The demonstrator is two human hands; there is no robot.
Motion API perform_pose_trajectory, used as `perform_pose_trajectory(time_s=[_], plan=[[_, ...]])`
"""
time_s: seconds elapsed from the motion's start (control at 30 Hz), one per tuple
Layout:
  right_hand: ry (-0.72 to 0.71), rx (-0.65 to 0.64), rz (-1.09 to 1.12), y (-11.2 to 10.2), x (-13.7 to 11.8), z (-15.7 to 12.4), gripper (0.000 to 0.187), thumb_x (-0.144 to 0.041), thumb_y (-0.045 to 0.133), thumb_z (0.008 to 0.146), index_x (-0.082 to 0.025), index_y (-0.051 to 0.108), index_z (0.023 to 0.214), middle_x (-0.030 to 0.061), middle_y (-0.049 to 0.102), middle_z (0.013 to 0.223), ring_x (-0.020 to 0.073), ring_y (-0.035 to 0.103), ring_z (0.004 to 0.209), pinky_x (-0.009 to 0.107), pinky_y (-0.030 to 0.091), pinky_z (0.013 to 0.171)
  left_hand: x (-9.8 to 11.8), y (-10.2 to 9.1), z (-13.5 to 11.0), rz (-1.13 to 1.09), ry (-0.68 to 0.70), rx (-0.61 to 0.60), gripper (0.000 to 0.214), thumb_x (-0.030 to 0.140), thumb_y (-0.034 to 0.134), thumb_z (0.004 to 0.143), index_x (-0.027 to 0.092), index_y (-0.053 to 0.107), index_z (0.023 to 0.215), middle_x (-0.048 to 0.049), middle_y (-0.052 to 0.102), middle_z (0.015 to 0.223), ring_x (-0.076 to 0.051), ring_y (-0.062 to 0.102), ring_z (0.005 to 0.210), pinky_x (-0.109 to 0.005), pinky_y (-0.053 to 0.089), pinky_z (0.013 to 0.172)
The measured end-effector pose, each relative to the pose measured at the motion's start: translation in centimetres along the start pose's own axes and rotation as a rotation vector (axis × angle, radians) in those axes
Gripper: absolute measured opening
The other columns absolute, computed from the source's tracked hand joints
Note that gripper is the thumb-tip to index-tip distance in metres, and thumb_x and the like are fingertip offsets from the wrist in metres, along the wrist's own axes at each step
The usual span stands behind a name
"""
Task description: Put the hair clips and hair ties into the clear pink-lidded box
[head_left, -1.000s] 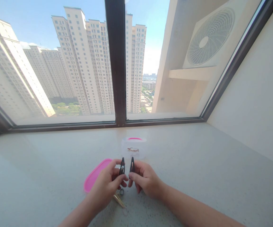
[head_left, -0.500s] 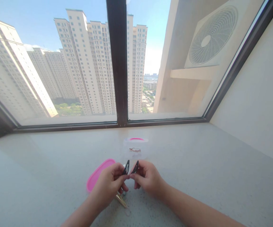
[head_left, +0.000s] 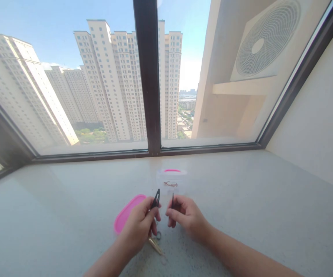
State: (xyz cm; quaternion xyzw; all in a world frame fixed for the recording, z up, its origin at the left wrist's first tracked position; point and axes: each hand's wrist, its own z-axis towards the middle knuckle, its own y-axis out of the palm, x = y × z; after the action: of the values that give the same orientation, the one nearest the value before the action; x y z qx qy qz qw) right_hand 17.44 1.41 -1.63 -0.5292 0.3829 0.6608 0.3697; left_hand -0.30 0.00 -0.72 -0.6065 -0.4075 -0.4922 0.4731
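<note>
My left hand (head_left: 144, 218) is closed on a black snap hair clip (head_left: 156, 199), held upright between thumb and fingers. A second black hair clip (head_left: 172, 200), seen edge-on, is pinched in my right hand (head_left: 184, 212). The two hands are a small gap apart. Partly behind my left hand lies a pink oval lid (head_left: 128, 211). Below that hand, gold-coloured hair clips (head_left: 155, 245) and a small ring-shaped item (head_left: 159, 235) rest on the sill. Past the hands stands a clear plastic box (head_left: 180, 177) with a small reddish-brown item (head_left: 170, 184) in it.
The pale speckled window sill (head_left: 255, 215) stretches to both sides. A dark window frame (head_left: 153, 96) closes off the far edge, and a white wall (head_left: 319, 115) stands on the right. Outside are tall buildings and a fan unit.
My hands have moved apart, each still with its black clip. The right clip has turned edge-on, and the ring-shaped item shows more. The whole view has shifted slightly.
</note>
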Motion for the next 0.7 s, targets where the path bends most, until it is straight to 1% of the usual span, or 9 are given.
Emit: perform_pose_trajectory(time_s=[0.1,0.2,0.27,0.33,0.43,0.5,0.6,0.7], plan=[[0.000,0.008,0.050,-0.1,0.4,0.1,0.030,-0.040,0.068,0.079,-0.013,0.057,0.085,0.0019,0.061,0.067,0.0131,0.060,0.055,0.025,0.048,0.054,0.1,-0.3,-0.2,0.041,0.040,-0.014,0.028,0.044,0.049,0.089,0.017,0.054,0.094,0.0064,0.045,0.062,-0.008,0.038,0.044,-0.020,0.027,0.042],[0.017,-0.002,0.085,-0.2,0.8,0.2,0.030,-0.040,0.066,0.079,-0.013,0.058,0.092,0.0027,0.061,0.077,0.0131,0.062,0.057,0.025,0.048,0.054,0.7,-0.5,-0.6,0.088,0.075,-0.044,0.028,0.044,0.046,0.092,0.018,0.055,0.090,0.0068,0.037,0.060,-0.010,0.032,0.050,-0.020,0.025,0.045],[0.007,-0.019,0.081,-0.2,0.9,0.3,0.030,-0.041,0.064,0.081,-0.013,0.059,0.093,0.0038,0.061,0.080,0.0132,0.062,0.057,0.026,0.047,0.053,1.1,-0.3,-0.9,0.112,0.090,-0.070,0.028,0.044,0.045,0.094,0.019,0.054,0.085,0.0056,0.038,0.062,-0.010,0.031,0.052,-0.021,0.026,0.047],[-0.016,-0.037,0.064,-0.2,0.9,0.3,0.029,-0.041,0.061,0.082,-0.013,0.059,0.089,0.0045,0.061,0.079,0.0132,0.061,0.056,0.026,0.047,0.052,1.4,-0.2,-1.1,0.120,0.095,-0.114,0.029,0.045,0.045,0.094,0.019,0.054,0.085,0.0038,0.042,0.066,-0.011,0.032,0.054,-0.021,0.028,0.048],[-0.035,-0.059,0.041,-0.3,0.9,0.3,0.028,-0.040,0.060,0.083,-0.012,0.060,0.084,0.0033,0.060,0.071,0.0134,0.059,0.056,0.025,0.046,0.052,1.6,0.0,-1.2,0.103,0.097,-0.164,0.033,0.048,0.045,0.094,0.018,0.057,0.088,0.0005,0.049,0.072,-0.012,0.036,0.058,-0.021,0.032,0.051],[-0.032,-0.068,0.042,-0.4,0.9,0.3,0.029,-0.041,0.059,0.084,-0.012,0.060,0.084,0.0020,0.058,0.065,0.0134,0.058,0.054,0.025,0.046,0.052,1.6,0.0,-1.1,0.094,0.103,-0.162,0.035,0.050,0.046,0.094,0.018,0.058,0.088,0.0000,0.050,0.072,-0.013,0.038,0.060,-0.021,0.033,0.052],[-0.014,-0.086,0.061,-0.5,1.0,0.2,0.034,-0.045,0.057,0.087,-0.012,0.062,0.083,0.0018,0.057,0.064,0.0129,0.058,0.053,0.024,0.045,0.052,1.3,-0.1,-1.0,0.090,0.099,-0.147,0.036,0.053,0.045,0.093,0.019,0.055,0.084,0.0024,0.045,0.064,-0.013,0.037,0.057,-0.021,0.031,0.051],[-0.008,-0.099,0.080,-0.4,1.3,0.2,0.038,-0.049,0.058,0.087,-0.011,0.061,0.084,0.0035,0.058,0.072,0.0124,0.060,0.053,0.024,0.045,0.050,1.0,-0.1,-0.9,0.082,0.075,-0.155,0.037,0.053,0.043,0.094,0.020,0.052,0.080,0.0050,0.038,0.059,-0.013,0.033,0.054,-0.021,0.028,0.048]])
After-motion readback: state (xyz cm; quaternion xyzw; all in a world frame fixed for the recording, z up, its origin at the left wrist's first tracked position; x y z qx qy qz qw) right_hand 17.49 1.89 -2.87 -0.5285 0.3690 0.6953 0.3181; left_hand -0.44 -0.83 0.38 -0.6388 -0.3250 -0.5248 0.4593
